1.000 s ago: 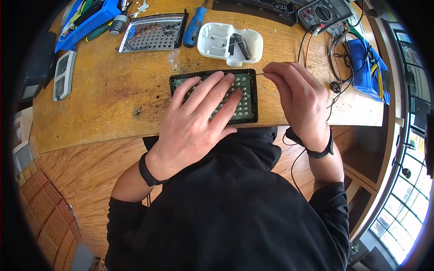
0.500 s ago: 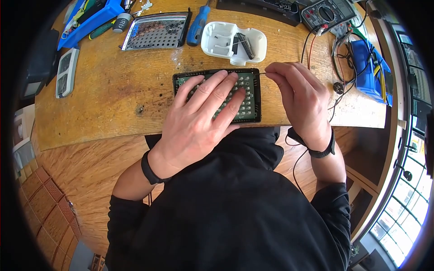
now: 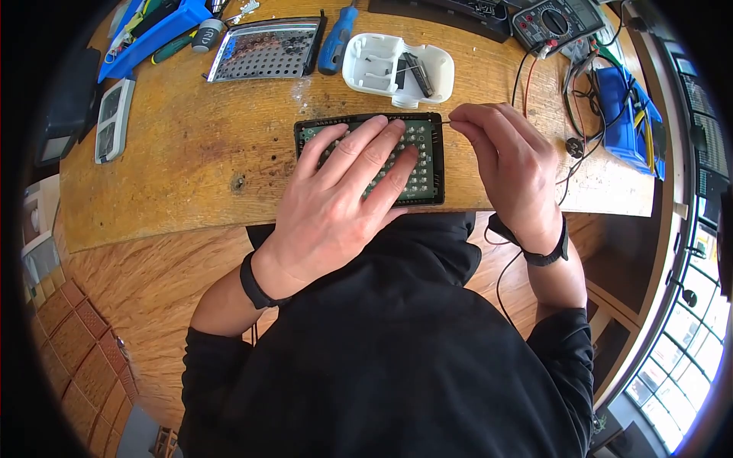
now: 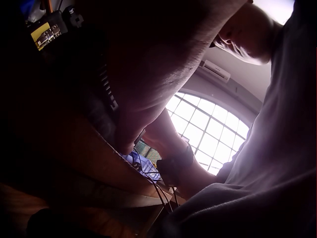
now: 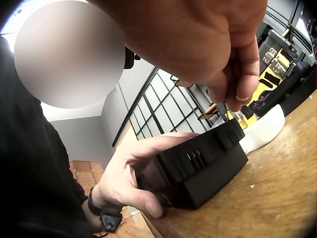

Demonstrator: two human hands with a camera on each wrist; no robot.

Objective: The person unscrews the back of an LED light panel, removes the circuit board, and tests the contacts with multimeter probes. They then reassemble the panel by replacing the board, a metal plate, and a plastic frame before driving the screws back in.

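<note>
In the head view a black plastic case (image 3: 438,164) with a green circuit board (image 3: 416,179) inside lies near the table's front edge. My left hand (image 3: 336,191) lies across it, fingers spread over the board. The right wrist view shows the left thumb (image 5: 146,201) against the near side of the case (image 5: 198,163), so the hand holds it from above and the side. My right hand (image 3: 519,164) pinches a thin, dark metal tool (image 3: 445,123) between thumb and fingers. Its tip reaches the far right corner of the case; its end is hidden among the fingertips.
Beyond the case sits an opened white plastic box (image 3: 374,84) holding small parts. A blue screwdriver (image 3: 334,46) and a perforated metal panel (image 3: 263,57) lie left of it. At the right are a multimeter (image 3: 556,27), loose cables (image 3: 573,99) and a blue bin (image 3: 620,114).
The head view has shifted a little, so the table things sit slightly farther right. Both hands keep nearly the same pose at the case, with the tool still at its corner.
</note>
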